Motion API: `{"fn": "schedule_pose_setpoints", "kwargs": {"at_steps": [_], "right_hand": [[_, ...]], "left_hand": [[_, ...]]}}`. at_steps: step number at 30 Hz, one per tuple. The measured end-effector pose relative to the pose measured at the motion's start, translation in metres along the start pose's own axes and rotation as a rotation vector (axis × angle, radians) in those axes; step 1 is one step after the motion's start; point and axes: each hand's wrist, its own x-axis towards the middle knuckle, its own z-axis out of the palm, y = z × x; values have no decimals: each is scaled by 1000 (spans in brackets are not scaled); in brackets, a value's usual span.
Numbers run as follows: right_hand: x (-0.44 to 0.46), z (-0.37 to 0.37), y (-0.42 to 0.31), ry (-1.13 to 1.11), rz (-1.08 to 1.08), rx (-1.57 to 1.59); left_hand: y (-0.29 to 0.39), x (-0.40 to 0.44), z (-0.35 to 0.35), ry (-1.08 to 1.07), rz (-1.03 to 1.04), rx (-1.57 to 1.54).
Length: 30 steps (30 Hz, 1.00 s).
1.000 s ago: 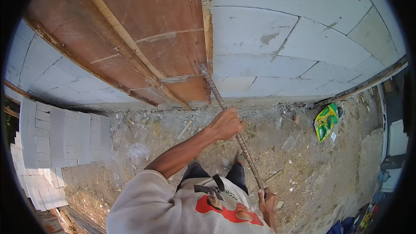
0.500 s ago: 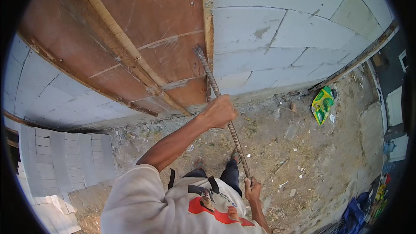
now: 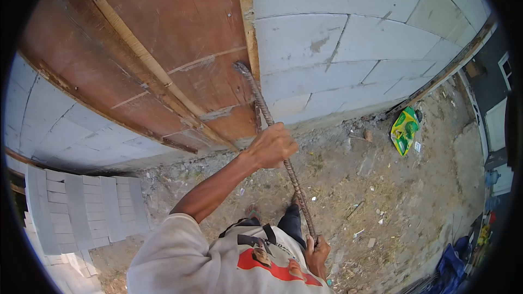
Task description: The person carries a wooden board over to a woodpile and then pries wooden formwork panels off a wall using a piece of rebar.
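My left hand (image 3: 274,145) is closed round the middle of a ribbed steel bar (image 3: 294,182), its arm stretched forward from the left. Lower down, near my body, my right hand (image 3: 317,255) grips the bar's bottom end. The bar slants up and to the left, and its bent tip lies against or just in front of a reddish-brown plywood panel (image 3: 212,84), beside an upright wooden batten (image 3: 248,22). Whether the tip touches the wood I cannot tell.
A pale block wall (image 3: 305,38) rises on both sides of the panel. Stacked grey blocks (image 3: 87,207) stand at the left. On the rubble-strewn dirt ground (image 3: 348,201) lies a yellow-green sack (image 3: 404,130). A blue tarp (image 3: 452,264) is at the lower right.
The bar's upper tip has swung left and slightly down across the panel. My right hand has come lower and nearer my body, while my left hand has shifted slightly down.
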Motion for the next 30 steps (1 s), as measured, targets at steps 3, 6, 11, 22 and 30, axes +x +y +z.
{"fn": "schedule_pose_setpoints", "kwargs": {"at_steps": [3, 6, 11, 22, 30], "right_hand": [[-16, -32, -10, 152, -148, -208], [-17, -82, -39, 251, -218, -520], [-26, -145, -97, 294, -179, -624], [-92, -103, -142, 468, -179, -709], [-9, -173, -102, 467, -352, -875]], "left_hand": [[5, 7, -5, 102, -3, -85], [13, 23, -17, 189, -20, -101], [22, 42, -22, 365, -38, -175], [27, 34, -42, 553, 7, -170], [30, 70, -28, 579, -94, -197]]}}
